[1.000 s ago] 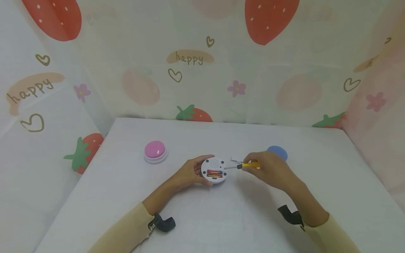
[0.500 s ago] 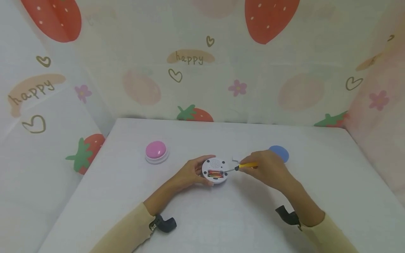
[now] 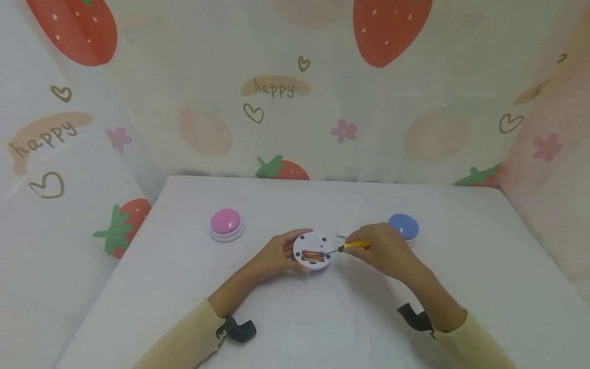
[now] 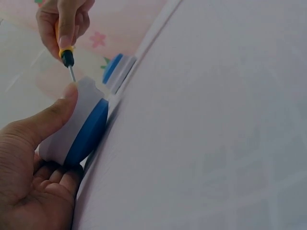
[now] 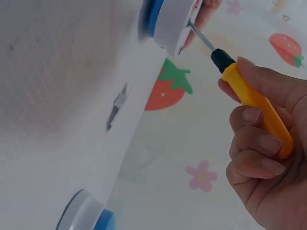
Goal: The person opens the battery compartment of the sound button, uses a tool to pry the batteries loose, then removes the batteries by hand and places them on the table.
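Note:
My left hand (image 3: 272, 254) grips a round white push button (image 3: 313, 241) with a blue dome (image 4: 90, 134). Its underside faces up and shows a speaker grille, dark feet and an uncovered battery compartment with batteries (image 3: 312, 255) in it. In the left wrist view the thumb presses on the rim and the fingers lie beneath. From the right, my right hand (image 3: 384, 251) holds a screwdriver (image 5: 254, 99) by its yellow handle. The screwdriver's metal tip (image 5: 193, 25) meets the underside at the right end of the compartment; whether it touches a battery I cannot tell.
A pink-domed button (image 3: 226, 222) stands at the left on the white table (image 3: 286, 318). Another blue-domed button (image 3: 403, 225) stands behind my right hand, partly covered by it. A small white piece (image 5: 120, 99) lies on the table between it and the held button. Printed cloth hangs behind.
My right hand has moved slightly left and the screwdriver tip has shifted down to the compartment's right end. More of the standing blue button shows. The left hand keeps its hold.

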Motion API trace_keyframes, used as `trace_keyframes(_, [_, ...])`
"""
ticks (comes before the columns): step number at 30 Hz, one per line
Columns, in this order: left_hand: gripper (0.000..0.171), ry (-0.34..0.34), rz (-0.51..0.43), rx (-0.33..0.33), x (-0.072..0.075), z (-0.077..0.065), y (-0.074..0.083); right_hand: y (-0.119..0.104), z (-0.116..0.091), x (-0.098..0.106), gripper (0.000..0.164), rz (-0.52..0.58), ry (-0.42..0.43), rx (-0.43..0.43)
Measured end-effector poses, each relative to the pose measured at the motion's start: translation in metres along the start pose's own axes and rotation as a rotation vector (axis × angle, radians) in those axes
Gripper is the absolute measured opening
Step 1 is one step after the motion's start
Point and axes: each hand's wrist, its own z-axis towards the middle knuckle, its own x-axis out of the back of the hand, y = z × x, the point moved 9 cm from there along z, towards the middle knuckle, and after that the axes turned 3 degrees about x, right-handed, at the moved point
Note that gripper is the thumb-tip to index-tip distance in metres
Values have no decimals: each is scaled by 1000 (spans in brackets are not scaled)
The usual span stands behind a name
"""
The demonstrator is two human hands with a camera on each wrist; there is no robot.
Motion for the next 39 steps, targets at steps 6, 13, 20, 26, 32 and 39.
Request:
trace_keyframes(6, [95, -2, 6, -11, 1, -1, 1, 10, -1, -6, 17, 72, 14, 16])
trace_keyframes(13, [94, -4, 6, -18, 0, 1, -1, 25, -1, -11, 17, 159, 27, 26])
trace_keyframes(20, [94, -5, -16, -12, 1, 0, -2, 40, 1, -17, 17, 228, 14, -6])
trace_keyframes(26, [95, -3, -26, -17, 1, 0, 1, 50, 3, -21, 16, 275, 4, -42])
trace_keyframes(32, [96, 0, -39, -14, 2, 1, 1, 57, 3, -24, 17, 308, -8, -73])
trace_keyframes(39, [96, -5, -31, -19, 3, 2, -2, 61, 4, -25, 17, 313, -11, -85])
